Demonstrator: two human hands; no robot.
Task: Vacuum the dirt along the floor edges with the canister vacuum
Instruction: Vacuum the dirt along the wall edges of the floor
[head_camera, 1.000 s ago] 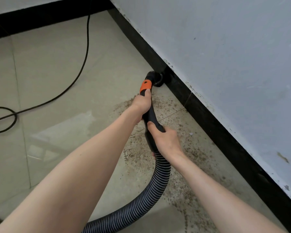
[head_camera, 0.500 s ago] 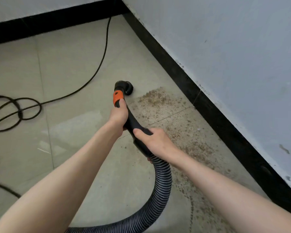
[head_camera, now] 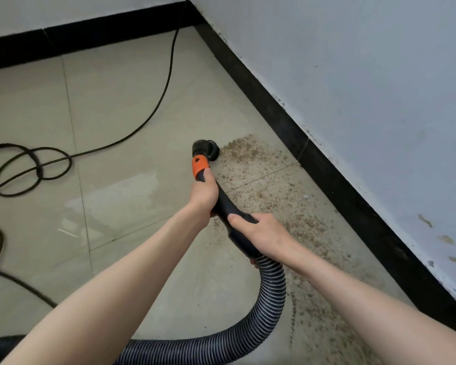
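A black vacuum handle (head_camera: 228, 206) with an orange collar (head_camera: 199, 167) ends in a round brush nozzle (head_camera: 206, 148) that sits on the tiled floor. My left hand (head_camera: 204, 193) grips the handle just below the orange collar. My right hand (head_camera: 261, 235) grips its lower end, where the ribbed grey hose (head_camera: 271, 306) begins. The hose curves down and left out of view. Brown dirt (head_camera: 287, 204) is spread over the tiles between the nozzle and the black skirting (head_camera: 327, 175). The nozzle touches the dirt patch's far left corner.
A black power cord (head_camera: 166, 83) runs from the far corner and lies in loops (head_camera: 32, 167) on the left. A white wall (head_camera: 366, 88) rises on the right, with another skirting (head_camera: 90, 32) along the far wall. A dark object (head_camera: 0, 346) shows at the bottom left.
The nozzle was pulled away from the skirting to the left, then brought back a little to the dirt's edge. Both hands kept their grip on the handle.
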